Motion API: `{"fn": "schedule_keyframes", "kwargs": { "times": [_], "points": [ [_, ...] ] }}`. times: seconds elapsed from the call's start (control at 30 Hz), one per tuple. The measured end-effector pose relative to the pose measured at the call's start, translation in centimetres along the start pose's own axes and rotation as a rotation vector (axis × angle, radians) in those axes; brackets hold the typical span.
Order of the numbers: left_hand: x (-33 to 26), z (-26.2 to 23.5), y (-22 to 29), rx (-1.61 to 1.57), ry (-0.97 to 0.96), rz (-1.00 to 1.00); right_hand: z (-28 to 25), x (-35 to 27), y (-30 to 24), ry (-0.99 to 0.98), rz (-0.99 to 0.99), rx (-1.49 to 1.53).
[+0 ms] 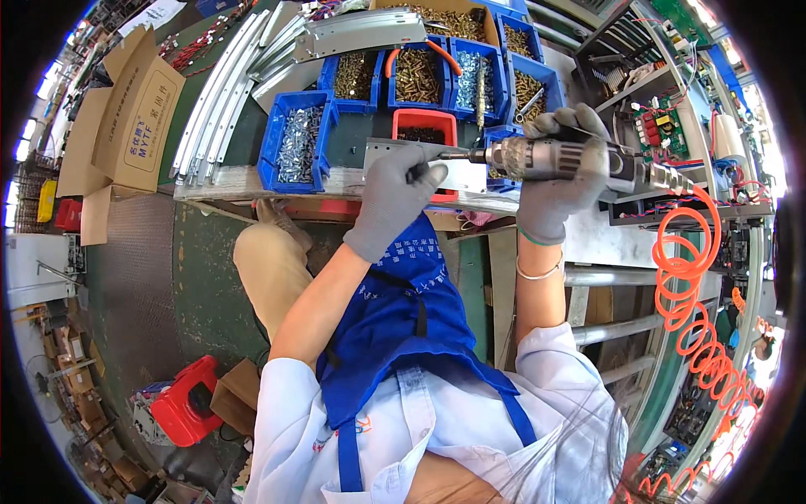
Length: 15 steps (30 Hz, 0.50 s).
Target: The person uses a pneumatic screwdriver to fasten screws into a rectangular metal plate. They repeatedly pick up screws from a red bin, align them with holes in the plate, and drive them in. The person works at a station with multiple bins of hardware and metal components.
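My right hand [561, 189], in a grey glove, is wrapped round a metal air screwdriver [537, 160], held level with its bit pointing left. A coiled orange air hose [687, 220] runs from the tool's right end. My left hand [393, 200], also gloved, is closed at the tip of the bit, with thumb and fingers together. What it pinches is too small and hidden to tell. Behind these fingers and the bit is a flat silver metal plate [467, 176], partly covered. A red bin [425, 115] of small dark screws stands just beyond.
Blue bins of silver screws [290, 185] and brass-coloured fasteners [417, 77] fill the bench's back. Long metal strips [220, 105] lie at left, beside an open cardboard box [126, 134]. A rack with circuit boards [663, 124] stands right. A red container [186, 407] sits on the floor.
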<state>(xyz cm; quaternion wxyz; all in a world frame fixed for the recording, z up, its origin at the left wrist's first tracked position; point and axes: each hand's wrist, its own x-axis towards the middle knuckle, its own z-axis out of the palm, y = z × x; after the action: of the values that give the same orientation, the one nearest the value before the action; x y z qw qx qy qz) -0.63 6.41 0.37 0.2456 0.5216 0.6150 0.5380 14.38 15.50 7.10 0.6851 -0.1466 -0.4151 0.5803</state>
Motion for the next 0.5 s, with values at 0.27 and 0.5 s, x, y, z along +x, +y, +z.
{"fn": "schedule_keyframes", "kwargs": {
  "times": [0.27,0.5],
  "points": [
    [-0.6,0.7,-0.9,0.495,0.069,0.061,0.5,-0.2,2.5,-0.092,0.089,-0.198],
    [-4.7,-2.9,-5.0,-0.057,0.549,-0.305,1.4,-0.2,3.1,-0.164,0.091,-0.223]
  ]
}}
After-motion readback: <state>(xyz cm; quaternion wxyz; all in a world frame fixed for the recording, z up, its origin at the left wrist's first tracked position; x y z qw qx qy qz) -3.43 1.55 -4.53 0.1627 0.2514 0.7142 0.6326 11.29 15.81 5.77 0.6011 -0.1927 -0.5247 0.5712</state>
